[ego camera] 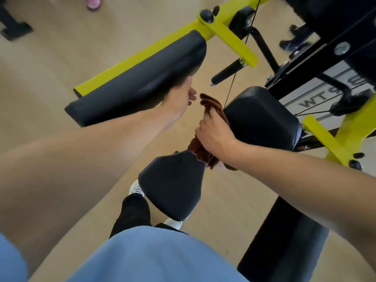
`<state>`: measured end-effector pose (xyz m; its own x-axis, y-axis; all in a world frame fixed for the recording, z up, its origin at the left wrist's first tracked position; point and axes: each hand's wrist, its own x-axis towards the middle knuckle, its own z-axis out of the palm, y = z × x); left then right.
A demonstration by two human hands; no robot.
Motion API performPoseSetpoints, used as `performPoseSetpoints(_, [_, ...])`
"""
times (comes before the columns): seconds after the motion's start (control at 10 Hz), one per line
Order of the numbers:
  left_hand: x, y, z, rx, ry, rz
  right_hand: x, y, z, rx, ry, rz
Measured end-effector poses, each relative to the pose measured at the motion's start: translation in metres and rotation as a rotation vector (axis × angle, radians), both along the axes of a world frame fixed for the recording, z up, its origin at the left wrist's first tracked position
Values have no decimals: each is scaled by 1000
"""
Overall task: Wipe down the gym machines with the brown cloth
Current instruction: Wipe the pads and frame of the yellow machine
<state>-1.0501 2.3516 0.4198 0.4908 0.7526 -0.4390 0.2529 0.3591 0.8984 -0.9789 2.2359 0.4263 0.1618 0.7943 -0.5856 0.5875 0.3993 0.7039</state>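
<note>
My right hand (213, 137) grips the bunched brown cloth (211, 107), which sits in the gap between the black seat pad (173, 186) and the black back pad (262, 119) of a yellow-framed gym machine (225, 31). Part of the cloth sticks up past my fingers and part hangs below my palm. My left hand (181, 102) reaches under the near end of a long black arm pad (140, 76), fingers loosely curled and holding nothing, a short way left of the cloth.
A black handle grip (226, 71) juts from the yellow bar above the back pad, with a thin cable (234, 80) running down beside it. The weight stack frame (335, 58) fills the upper right. Wooden floor (50, 58) surrounds the machine; someone's pink shoe (93, 2) is at the far top.
</note>
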Motion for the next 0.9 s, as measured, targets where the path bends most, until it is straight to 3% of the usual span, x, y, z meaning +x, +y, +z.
performPoseSetpoints(0.2, [-33, -24, -37, -51, 96, -9, -18, 7, -55, -231, -25, 45])
performPoseSetpoints(0.3, [-49, -29, -57, -65, 121, -3, -18, -15, -97, -272, -278, 123])
performPoseSetpoints(0.4, [-57, -27, -66, -77, 149, -19, 8, -58, -113, -546, -776, 885])
performPoseSetpoints(0.5, [-50, -25, -62, -59, 146, -58, 32, -104, -118, -460, -391, 697])
performPoseSetpoints(0.6, [-25, -32, -45, 37, 103, -69, 28, -133, -106, -207, 96, -241])
performPoseSetpoints(0.7, [14, -43, -6, 284, 35, -37, 23, -133, -98, 252, 593, -876])
performPoseSetpoints(0.8, [53, -49, 41, 456, -56, -42, 25, -156, -98, 88, 866, -828])
performPoseSetpoints(0.9, [87, -55, 81, 734, -105, -202, 12, -170, -80, 155, 1182, -1218])
